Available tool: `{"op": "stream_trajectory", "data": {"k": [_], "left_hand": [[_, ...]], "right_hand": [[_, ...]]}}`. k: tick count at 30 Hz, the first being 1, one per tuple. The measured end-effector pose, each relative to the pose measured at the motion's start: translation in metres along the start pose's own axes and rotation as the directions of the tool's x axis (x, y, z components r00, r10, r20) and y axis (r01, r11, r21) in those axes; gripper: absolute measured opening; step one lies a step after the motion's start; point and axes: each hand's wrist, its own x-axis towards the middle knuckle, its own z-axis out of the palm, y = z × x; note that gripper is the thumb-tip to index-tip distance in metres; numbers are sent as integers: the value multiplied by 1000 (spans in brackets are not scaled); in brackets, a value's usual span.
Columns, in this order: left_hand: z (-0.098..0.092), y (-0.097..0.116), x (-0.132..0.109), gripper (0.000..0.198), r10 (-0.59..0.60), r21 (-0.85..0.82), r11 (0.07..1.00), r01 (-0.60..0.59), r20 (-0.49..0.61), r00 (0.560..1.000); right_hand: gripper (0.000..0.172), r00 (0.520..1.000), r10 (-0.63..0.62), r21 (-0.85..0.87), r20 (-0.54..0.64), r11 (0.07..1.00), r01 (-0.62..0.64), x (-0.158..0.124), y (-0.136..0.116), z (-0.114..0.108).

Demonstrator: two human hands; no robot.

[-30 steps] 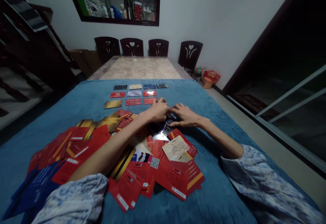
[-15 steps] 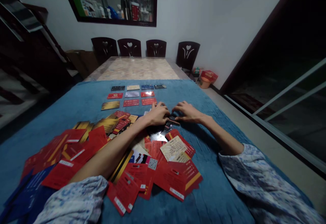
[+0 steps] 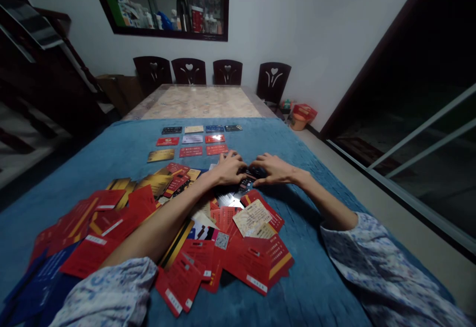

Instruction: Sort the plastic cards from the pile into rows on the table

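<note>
My left hand (image 3: 231, 167) rests at the far right end of the card pile, fingers apart and bent down over the cards. A few centimetres to its right, my right hand (image 3: 274, 169) has its thumb and fingers closed around a black card (image 3: 256, 172). Another dark card (image 3: 245, 184) lies just under this gap, on a shiny silver one (image 3: 229, 199). The fingertips of both hands are partly hidden. Red cards and sleeves (image 3: 249, 260), a cream card (image 3: 253, 217) and gold cards (image 3: 158, 183) spread around and beneath my left forearm.
Beyond my hands, cards lie in rows on the blue cloth (image 3: 308, 247), among them a gold card (image 3: 161, 155) and a white one (image 3: 194, 129). Blue sleeves (image 3: 40, 277) are at the near left. Dark chairs (image 3: 227, 72) stand behind the bare tabletop (image 3: 204, 100).
My right hand has shifted slightly left and its thumb has come down nearer the dark cards. The black card between the hands has moved a little up. The rows are unchanged.
</note>
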Motion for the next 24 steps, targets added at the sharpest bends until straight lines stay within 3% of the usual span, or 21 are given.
{"op": "stream_trajectory", "data": {"k": [6,14,18,24], "left_hand": [[-2,-3,0,29,11,15,1000,-11,-11,1000],[-2,-6,3,26,-1,-30,1000,-1,-66,998],[-2,-9,4,28,-31,-85,996,23,-94,995],[2,-17,6,46,-77,-137,989,51,-194,978]], "right_hand": [[47,1000,-2,-37,1,999,2,1,-5,-2],[33,995,-79,43,-67,996,82,-3,0,-12],[33,993,-39,61,-113,997,46,-5,1,-15],[37,987,59,2,-151,998,-59,-3,4,-12]]}}
